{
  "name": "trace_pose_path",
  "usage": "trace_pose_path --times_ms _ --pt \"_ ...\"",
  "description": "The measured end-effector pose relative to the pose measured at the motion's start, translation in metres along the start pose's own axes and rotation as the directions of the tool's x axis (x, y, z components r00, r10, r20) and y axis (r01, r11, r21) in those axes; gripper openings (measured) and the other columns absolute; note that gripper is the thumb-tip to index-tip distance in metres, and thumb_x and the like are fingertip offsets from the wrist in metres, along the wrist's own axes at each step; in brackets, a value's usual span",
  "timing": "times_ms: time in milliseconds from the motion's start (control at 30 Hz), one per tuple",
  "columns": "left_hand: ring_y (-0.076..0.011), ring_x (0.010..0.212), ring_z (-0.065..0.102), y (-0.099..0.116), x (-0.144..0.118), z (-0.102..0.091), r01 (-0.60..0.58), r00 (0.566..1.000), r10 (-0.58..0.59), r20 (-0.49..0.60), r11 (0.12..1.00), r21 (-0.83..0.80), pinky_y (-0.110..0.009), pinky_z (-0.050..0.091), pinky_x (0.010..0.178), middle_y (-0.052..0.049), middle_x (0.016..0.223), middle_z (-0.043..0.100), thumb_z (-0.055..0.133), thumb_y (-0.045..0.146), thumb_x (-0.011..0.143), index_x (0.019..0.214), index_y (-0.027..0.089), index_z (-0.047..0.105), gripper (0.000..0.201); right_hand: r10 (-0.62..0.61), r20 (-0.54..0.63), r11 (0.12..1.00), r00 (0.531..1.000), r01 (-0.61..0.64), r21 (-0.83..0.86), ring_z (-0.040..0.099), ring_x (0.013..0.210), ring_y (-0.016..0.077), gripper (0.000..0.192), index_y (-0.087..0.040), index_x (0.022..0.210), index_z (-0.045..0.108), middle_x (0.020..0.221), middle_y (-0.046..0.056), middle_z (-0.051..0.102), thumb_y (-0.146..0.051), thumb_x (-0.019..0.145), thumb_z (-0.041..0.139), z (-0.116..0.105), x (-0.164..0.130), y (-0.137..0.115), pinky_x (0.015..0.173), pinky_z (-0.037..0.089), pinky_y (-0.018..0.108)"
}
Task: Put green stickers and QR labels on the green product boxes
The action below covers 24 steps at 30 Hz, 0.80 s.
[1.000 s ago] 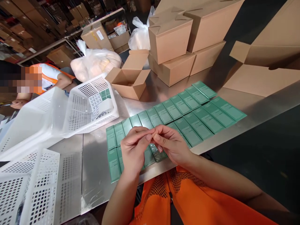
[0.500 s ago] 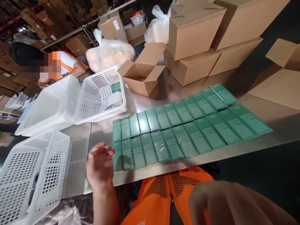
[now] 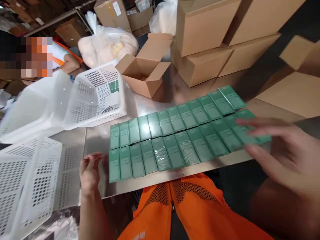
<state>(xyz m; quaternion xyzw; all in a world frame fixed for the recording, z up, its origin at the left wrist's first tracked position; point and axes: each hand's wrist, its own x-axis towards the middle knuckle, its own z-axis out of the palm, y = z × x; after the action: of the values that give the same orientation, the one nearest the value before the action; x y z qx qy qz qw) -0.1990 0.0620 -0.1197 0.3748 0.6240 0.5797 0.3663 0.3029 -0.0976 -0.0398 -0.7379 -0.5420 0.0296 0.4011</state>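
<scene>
Two rows of flat green boxes (image 3: 172,151), some glossy with clear wrap, lie side by side along the front of a metal table (image 3: 98,136). My left hand (image 3: 90,173) is just off the rows' left end, its fingers loosely bent and holding nothing that shows. At the other end, my right hand (image 3: 287,153) reaches over the last boxes of the near row. Its thumb and fingers are apart, blurred by motion, and cover part of those boxes. Whether it touches them I cannot tell.
White plastic baskets (image 3: 47,176) stand at left; another basket (image 3: 120,100) holds small green and white packs. Behind the rows are an open carton (image 3: 142,85), stacked cartons (image 3: 207,30) and a tied plastic bag (image 3: 107,46). Another person's arm (image 3: 71,63) shows at far left.
My right hand has come up from the lower right to the rows' right end. My left hand has drawn slightly left of the boxes. The view has shifted a little.
</scene>
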Motion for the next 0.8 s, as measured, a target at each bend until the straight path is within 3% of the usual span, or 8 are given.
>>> trace_pose_path --times_ms 67,133,200,300,433,567,667,800 --pt "-0.0252 0.107 0.066 -0.004 0.0 0.014 -0.009 0.996 0.016 0.088 0.997 -0.071 -0.046 0.048 0.103 0.001 0.092 0.072 0.086 0.042 0.055 0.081 0.024 0.059 0.041 -0.038 -0.036 0.983 0.999 0.03 -0.182 0.061 0.119 0.0395 0.045 -0.025 0.11 0.065 0.119 0.018 0.069 -0.06 0.082 0.066 -0.008 0.021 0.034 0.106 0.043 0.061" --pt "-0.0294 0.136 0.049 -0.002 -0.007 0.027 0.01 0.986 0.01 0.167 0.993 -0.121 -0.053 0.026 0.122 0.004 0.11 0.073 0.081 0.048 0.06 0.089 0.03 0.065 0.038 -0.052 0.032 0.947 0.998 0.06 -0.317 0.054 0.129 0.0385 0.058 -0.013 0.123 0.06 0.132 0.026 0.06 -0.058 0.087 0.061 -0.017 0.031 0.072 0.112 0.039 0.054" --pt "-0.0278 0.147 0.035 0.003 -0.017 0.036 -0.019 0.964 0.054 0.262 0.991 -0.136 -0.053 0.012 0.129 0.009 0.128 0.069 0.065 0.054 0.073 0.108 0.036 0.068 0.039 0.036 0.076 0.956 0.996 -0.013 -0.292 0.05 0.135 0.0356 0.066 -0.01 0.134 0.054 0.14 0.027 0.055 -0.058 0.089 0.058 -0.024 0.029 0.106 0.115 0.037 0.047" --pt "-0.028 0.149 0.032 0.01 -0.028 0.045 -0.052 0.923 0.077 0.378 0.996 -0.078 -0.053 0.01 0.13 0.015 0.13 0.068 0.053 0.061 0.078 0.116 0.046 0.067 0.043 0.22 0.067 0.965 0.973 -0.207 -0.161 0.045 0.14 0.032 0.072 -0.014 0.145 0.045 0.15 0.021 0.048 -0.061 0.091 0.052 -0.021 0.014 0.135 0.116 0.036 0.045" --pt "-0.0301 0.15 0.03 0.013 -0.033 0.051 0.007 0.914 0.014 0.407 0.999 -0.05 -0.059 0.009 0.128 0.015 0.132 0.066 0.047 0.065 0.079 0.113 0.051 0.068 0.042 0.34 0.054 0.939 0.939 -0.335 -0.079 0.051 0.136 0.035 0.075 -0.017 0.147 0.045 0.148 0.018 0.052 -0.068 0.092 0.04 0.001 0.001 0.138 0.117 0.034 0.057" --pt "-0.0317 0.149 0.032 0.007 -0.028 0.05 0.065 0.911 -0.03 0.412 0.995 -0.07 -0.059 0.011 0.128 0.011 0.138 0.063 0.044 0.065 0.082 0.116 0.05 0.068 0.044 0.379 0.163 0.925 0.911 -0.368 -0.095 0.045 0.141 0.0362 0.073 -0.025 0.145 0.05 0.146 0.008 0.056 -0.072 0.09 0.041 0.001 0.0 0.136 0.123 0.02 0.06" --pt "-0.0307 0.149 0.033 0.001 -0.023 0.047 0.058 0.916 -0.016 0.401 0.994 -0.094 -0.057 0.01 0.128 0.011 0.135 0.065 0.043 0.064 0.083 0.118 0.047 0.068 0.046 0.393 0.235 0.919 0.889 -0.377 -0.113 0.041 0.143 0.0343 0.078 -0.027 0.15 0.045 0.154 0.006 0.047 -0.075 0.089 0.041 -0.009 0.014 0.141 0.123 0.026 0.055" --pt "-0.0307 0.149 0.032 -0.004 -0.019 0.044 0.039 0.929 0.004 0.369 0.993 -0.108 -0.057 0.009 0.129 0.01 0.132 0.068 0.045 0.067 0.084 0.119 0.043 0.069 0.049 0.305 0.234 0.951 0.923 -0.281 -0.13 0.029 0.149 0.0332 0.085 -0.023 0.159 0.025 0.164 0.01 0.027 -0.072 0.092 0.041 -0.001 0.056 0.143 0.122 0.027 0.054"
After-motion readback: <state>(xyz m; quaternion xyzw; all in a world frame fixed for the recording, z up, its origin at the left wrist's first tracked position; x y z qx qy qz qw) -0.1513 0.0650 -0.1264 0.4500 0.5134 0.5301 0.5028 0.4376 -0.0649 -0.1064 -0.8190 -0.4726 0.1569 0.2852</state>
